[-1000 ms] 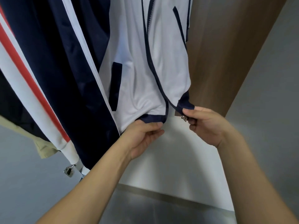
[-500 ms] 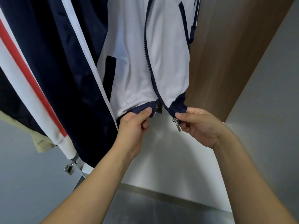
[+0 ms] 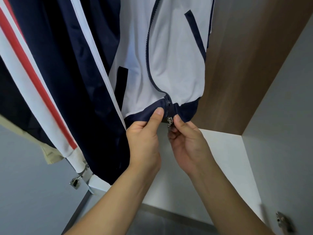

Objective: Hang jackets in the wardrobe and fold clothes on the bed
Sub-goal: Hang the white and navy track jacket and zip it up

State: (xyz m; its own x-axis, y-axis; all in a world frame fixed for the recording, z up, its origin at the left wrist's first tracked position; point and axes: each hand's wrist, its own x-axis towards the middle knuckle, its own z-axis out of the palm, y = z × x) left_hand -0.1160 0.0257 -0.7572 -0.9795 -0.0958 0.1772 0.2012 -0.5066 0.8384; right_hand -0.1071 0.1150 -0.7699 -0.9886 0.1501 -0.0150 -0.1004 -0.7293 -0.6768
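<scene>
The wardrobe stands open, with a brown inner wall on the right and a white floor below. Inside it, at the left, hangs a navy jacket with white and red stripes. Just beside that hangs a white jacket with navy trim, its zip track running down to a navy hem. The left hand pinches the hem left of the zip, thumb on top. The right hand grips the hem on the other side, its fingers curled just below the small metal zip slider, which sits between the two thumbs.

The step looks like joining the zip at the bottom of the hung white jacket. Next, the left side's pin likely has to seat fully in the slider before it is drawn up, with the hem held taut.
</scene>
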